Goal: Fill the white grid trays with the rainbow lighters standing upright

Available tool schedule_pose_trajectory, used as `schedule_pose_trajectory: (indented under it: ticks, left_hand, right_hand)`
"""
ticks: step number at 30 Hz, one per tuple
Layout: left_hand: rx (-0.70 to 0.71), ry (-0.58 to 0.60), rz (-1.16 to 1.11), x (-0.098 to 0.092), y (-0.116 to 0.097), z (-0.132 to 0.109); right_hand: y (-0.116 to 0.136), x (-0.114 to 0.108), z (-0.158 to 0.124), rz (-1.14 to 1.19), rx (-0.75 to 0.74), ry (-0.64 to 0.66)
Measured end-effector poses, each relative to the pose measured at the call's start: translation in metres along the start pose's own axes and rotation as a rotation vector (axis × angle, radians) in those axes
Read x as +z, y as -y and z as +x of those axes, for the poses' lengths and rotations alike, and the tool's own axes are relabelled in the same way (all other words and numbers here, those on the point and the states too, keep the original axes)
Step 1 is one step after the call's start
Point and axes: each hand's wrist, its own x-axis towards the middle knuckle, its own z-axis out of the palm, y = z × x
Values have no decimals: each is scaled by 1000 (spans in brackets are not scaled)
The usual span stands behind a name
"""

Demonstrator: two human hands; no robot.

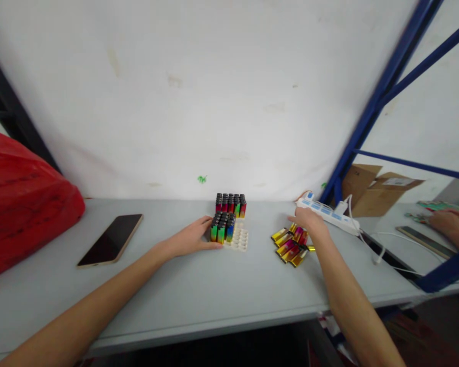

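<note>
My left hand (191,238) curves round the left side of a white tray (241,239) with round sockets, thumb along the front and fingers behind. In the tray's left part stands a block of upright lighters (222,229), black-topped, in green, blue and orange. Its right part shows bare sockets. Another upright group of lighters (230,205), red and green, stands just behind. To the right, my right hand (308,220) is over the far edge of a loose pile of shiny gold and pink lighters (289,250) lying flat. Most of its fingertips are hidden.
A phone (110,240) lies at the left, near a red plastic bag (26,204). A white power strip (329,214) with cables is beyond my right hand. A blue rack post (371,117), a cardboard box (378,191) and another person's hand (449,224) are at the right.
</note>
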Motion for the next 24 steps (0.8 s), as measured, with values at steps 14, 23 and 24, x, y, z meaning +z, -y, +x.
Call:
schedule_pose_trajectory:
  ticks: [14, 23, 24]
  left_hand:
    - [0, -1, -4, 1, 2, 0]
    - [15, 0, -8, 2, -1, -1]
    - [12, 2, -12, 2, -1, -1]
  right_hand:
    - [43, 13, 7, 676, -525, -227]
    - [115, 28, -48, 1351, -673, 270]
    - [120, 29, -53, 1356, -638, 303]
